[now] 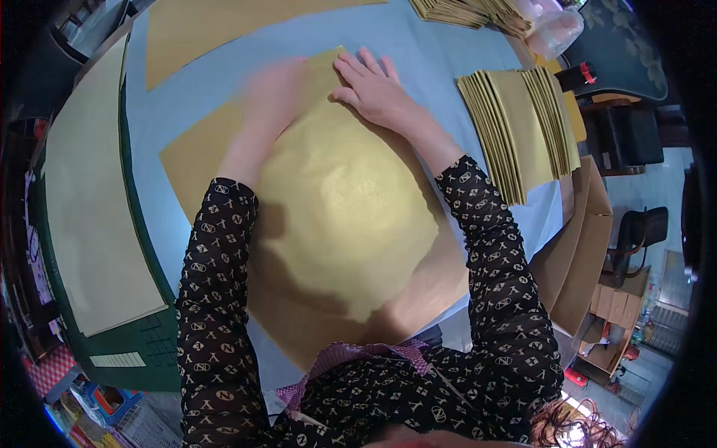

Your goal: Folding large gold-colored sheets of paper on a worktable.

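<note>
A large shiny gold sheet point(336, 201) lies flat on the pale blue table point(433, 52) in front of me. My right hand point(373, 89) rests flat on the sheet's far edge with its fingers spread. My left hand point(272, 93) is blurred with motion and lies on the sheet just left of the right hand, palm down. Neither hand grips anything. Both forearms wear black patterned sleeves.
A stack of folded gold sheets point(523, 127) sits at the right, another pile point(470, 11) at the far edge. More flat gold sheets lie at the far left point(209, 33) and on a green mat point(89, 194). Brown cardboard point(579, 246) leans at the table's right edge.
</note>
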`<action>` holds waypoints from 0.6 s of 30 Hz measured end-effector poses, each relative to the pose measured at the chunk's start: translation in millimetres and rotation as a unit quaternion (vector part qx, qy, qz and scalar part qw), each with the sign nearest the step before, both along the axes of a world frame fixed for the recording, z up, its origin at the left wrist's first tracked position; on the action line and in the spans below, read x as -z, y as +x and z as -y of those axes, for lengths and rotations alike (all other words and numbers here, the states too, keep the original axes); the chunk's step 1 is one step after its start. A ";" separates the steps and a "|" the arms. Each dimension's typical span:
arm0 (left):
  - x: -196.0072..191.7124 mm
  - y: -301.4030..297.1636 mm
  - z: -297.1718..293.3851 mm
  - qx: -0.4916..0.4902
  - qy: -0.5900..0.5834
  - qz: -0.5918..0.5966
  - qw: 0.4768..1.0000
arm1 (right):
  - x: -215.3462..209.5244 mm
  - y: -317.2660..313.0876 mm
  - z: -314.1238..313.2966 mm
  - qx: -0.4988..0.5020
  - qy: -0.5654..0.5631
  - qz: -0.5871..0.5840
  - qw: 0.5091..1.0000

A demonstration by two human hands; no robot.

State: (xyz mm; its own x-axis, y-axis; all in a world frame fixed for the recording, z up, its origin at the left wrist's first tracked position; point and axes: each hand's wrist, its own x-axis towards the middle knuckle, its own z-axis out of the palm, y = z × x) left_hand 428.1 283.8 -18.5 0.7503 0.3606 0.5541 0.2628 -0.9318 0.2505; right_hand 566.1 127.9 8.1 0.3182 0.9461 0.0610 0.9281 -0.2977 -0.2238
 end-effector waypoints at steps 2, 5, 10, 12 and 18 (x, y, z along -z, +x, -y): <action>-0.3 -0.8 -0.6 0.000 0.006 -0.001 1.000 | 0.9 0.6 -4.0 -0.003 0.004 0.009 1.000; 1.1 -1.9 0.1 0.006 0.008 -0.002 1.000 | 0.4 1.9 -8.9 0.000 -0.002 0.013 1.000; 4.0 -1.9 -0.5 0.004 0.036 0.001 0.999 | 5.5 3.9 -13.3 0.007 -0.001 0.009 1.000; 3.0 -1.4 -0.3 -0.008 0.023 -0.015 1.000 | 7.7 4.4 -14.0 0.003 0.009 0.019 1.000; -1.7 -2.8 1.2 0.008 -0.011 -0.023 1.000 | 6.3 5.9 -13.8 0.002 0.006 0.021 1.000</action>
State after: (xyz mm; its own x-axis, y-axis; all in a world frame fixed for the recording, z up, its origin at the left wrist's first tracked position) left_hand 425.4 282.5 -16.8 0.7809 0.3595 0.5108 0.2593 -0.9306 0.2586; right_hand 572.0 141.7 1.8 0.3183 0.9441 0.0853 0.9358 -0.2986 -0.1873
